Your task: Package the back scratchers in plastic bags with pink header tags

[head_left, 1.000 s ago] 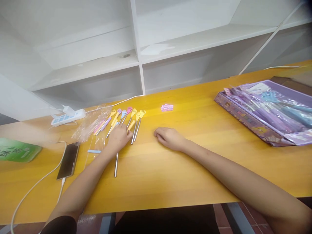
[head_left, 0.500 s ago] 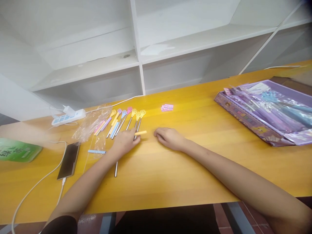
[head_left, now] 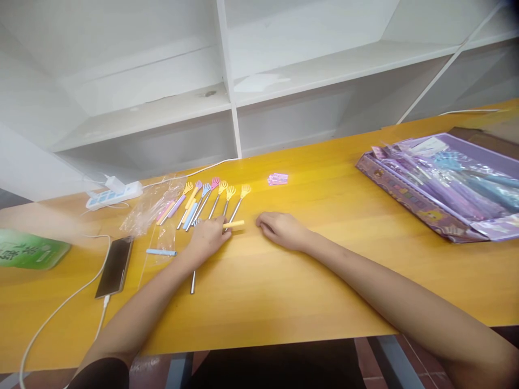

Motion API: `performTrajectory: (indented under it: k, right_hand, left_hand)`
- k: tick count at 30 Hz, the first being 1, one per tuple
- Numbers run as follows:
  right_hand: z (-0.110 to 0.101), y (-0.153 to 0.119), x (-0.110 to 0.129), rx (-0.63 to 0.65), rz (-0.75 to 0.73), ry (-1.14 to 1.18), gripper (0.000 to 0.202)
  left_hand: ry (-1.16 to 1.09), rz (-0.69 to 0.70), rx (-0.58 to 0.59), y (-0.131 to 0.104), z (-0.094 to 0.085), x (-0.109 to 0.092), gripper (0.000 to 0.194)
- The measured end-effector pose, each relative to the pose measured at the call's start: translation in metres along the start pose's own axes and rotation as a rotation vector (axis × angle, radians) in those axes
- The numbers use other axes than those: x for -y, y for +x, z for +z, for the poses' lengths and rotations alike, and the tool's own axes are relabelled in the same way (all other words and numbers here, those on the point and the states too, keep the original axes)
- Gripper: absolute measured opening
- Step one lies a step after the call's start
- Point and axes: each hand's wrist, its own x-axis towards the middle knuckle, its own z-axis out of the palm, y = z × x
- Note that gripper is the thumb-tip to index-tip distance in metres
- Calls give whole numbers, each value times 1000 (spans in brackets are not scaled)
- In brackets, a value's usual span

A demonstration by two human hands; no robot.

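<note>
My left hand is closed, with a yellow tube sticking out past its fingers to the right. The metal rod of a yellow back scratcher runs down to the fingertips of this hand; the hand hides its lower end. Beside it lie several more back scratchers with yellow, pink, blue and purple claw heads. A metal rod shows below my left wrist. My right hand rests on the table with its fingers curled in, and nothing shows in it.
Coloured tubes, a blue tube and clear plastic bags lie at left, near a phone, a power strip and a green packet. Small pink cards lie centre back. A purple box holds wrapped items at right.
The rightmost yellow back scratcher has shifted right, away from its neighbours, with its rod at my left fingers. The yellow tube has dipped slightly. My right hand has stayed still.
</note>
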Motion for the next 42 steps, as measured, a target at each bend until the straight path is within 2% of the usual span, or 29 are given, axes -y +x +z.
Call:
performTrajectory:
  k: [4,7,9,12,15,18,24,29,32,37,42]
  right_hand:
    - [3,-1,-1,-72,-5,-40,22]
    - [4,0,-1,-173,-98,-163,26]
    - [3,2,-2,-197,-186,-252,27]
    - [4,3,-3,-106,-294,-330,28]
    - [5,4,-3,-16,-352,-364,32]
    - [3,1,-3,-2,-303,-396,29]
    - [-27,-11,-21,106,46,-440,16]
    - [-49,-13,-35,64,188,-421,28]
    - [-50,-11,-35,63,163,-400,38]
    - [-40,-10,-30,68,66,-348,43]
    - [-35,-11,-27,49,38,-351,45]
  left_hand:
    - [13,22,-11,-1,5,-1,25]
    - [-13,143,-54,-2,14,0,21]
    - [-41,261,-90,-2,20,2,20]
    - [-67,371,-133,-4,26,2,19]
    - [-98,393,-157,-4,29,3,19]
    - [-196,396,-226,-3,28,9,25]
    - [-300,380,-438,10,30,33,30]
    - [-273,392,-448,17,36,36,27]
    - [-264,429,-404,17,37,33,26]
    - [-263,494,-353,15,34,32,28]
    - [-266,568,-401,15,36,32,28]
